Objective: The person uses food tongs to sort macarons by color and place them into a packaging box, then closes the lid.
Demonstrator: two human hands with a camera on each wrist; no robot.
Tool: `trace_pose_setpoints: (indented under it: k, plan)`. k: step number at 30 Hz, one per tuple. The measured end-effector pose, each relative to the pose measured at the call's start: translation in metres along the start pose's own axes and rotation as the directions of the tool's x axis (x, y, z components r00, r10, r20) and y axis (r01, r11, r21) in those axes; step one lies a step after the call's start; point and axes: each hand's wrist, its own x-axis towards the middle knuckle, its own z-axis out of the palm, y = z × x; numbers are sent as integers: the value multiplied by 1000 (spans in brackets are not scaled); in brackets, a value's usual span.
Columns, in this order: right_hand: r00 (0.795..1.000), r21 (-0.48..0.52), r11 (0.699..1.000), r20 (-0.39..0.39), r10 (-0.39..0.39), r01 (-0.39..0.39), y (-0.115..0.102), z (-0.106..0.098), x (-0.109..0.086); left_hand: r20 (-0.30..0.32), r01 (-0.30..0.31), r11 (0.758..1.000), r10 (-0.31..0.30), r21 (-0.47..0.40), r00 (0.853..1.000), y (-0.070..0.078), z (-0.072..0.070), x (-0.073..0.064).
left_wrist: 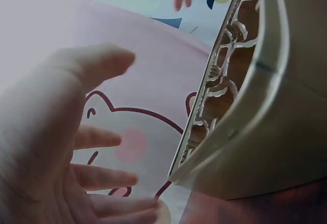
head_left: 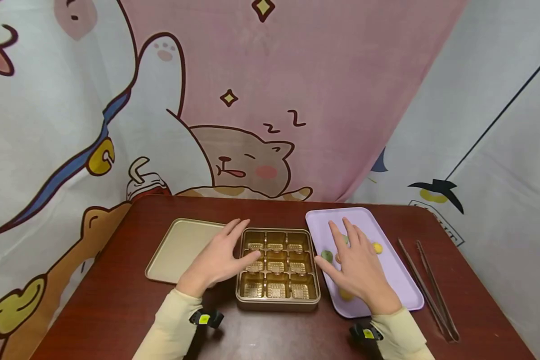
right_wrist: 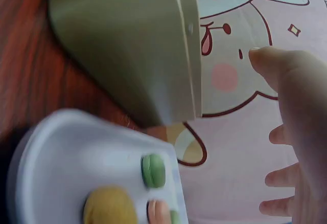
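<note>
A gold tin box with a divided gold plastic insert of several square compartments sits mid-table, no lid on it. My left hand is held just left of the box, fingers spread and holding nothing; the left wrist view shows a gap between it and the box wall. Above the lilac tray, right of the box, my right hand spreads its fingers, also with nothing in them. Macarons lie on that tray: green, pink and yellow. The right hand partly hides them in the head view.
A flat gold lid lies left of the box, partly behind the left hand. Long metal tongs rest right of the tray. The dark red wooden table ends at a cartoon-printed curtain.
</note>
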Motion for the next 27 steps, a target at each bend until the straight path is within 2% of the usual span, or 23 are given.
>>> trace_pose_setpoints:
  k: [8,15,20,27]
  plan:
    - [996,-20,996,7,89,-89,25,-10,-20,91,-13,990,26,-139,996,-15,2,0]
    - [983,-94,980,37,182,-178,57,-28,-42,166,-33,952,87,-305,982,-25,3,0]
    - [958,-138,955,78,275,-263,85,-37,-62,228,-6,918,105,-397,968,-32,4,1]
    - [919,-197,913,100,382,-358,117,-47,-84,263,54,884,79,-463,962,-39,2,-2]
